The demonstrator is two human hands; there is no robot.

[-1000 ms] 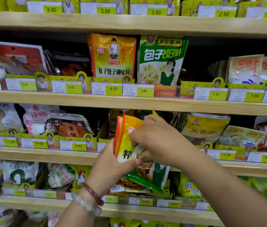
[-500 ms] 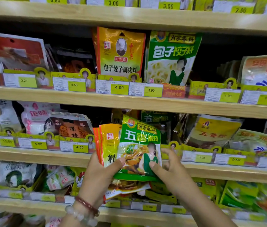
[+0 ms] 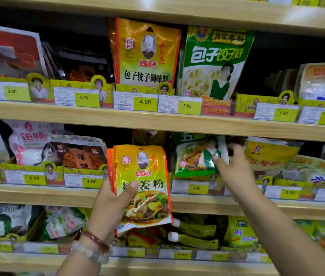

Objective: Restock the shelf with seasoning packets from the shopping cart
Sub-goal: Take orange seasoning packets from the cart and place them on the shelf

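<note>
In the head view, the left hand (image 3: 109,208) sits at lower centre of the frame, its fingers and thumb curled round a small stack of yellow seasoning packets (image 3: 143,186) with orange edges, held upright in front of the middle shelf (image 3: 38,194). The thumb lies across the front packet's printed face. Two bracelets (image 3: 93,246) circle that wrist.

Right of centre, the right hand (image 3: 235,168) reaches up to the middle shelf and pinches the lower right corner of a green seasoning packet (image 3: 195,156), which stands on the shelf behind its price tag (image 3: 191,188), its top tucked under the shelf above. Just right of it leans a yellow packet (image 3: 267,156).

On the upper shelf (image 3: 157,122), at top centre, a tall yellow pouch (image 3: 145,54) stands beside a tall green pouch (image 3: 215,60), touching edge to edge, with yellow price tags reading 4.00 and 3.00 below them.
</note>
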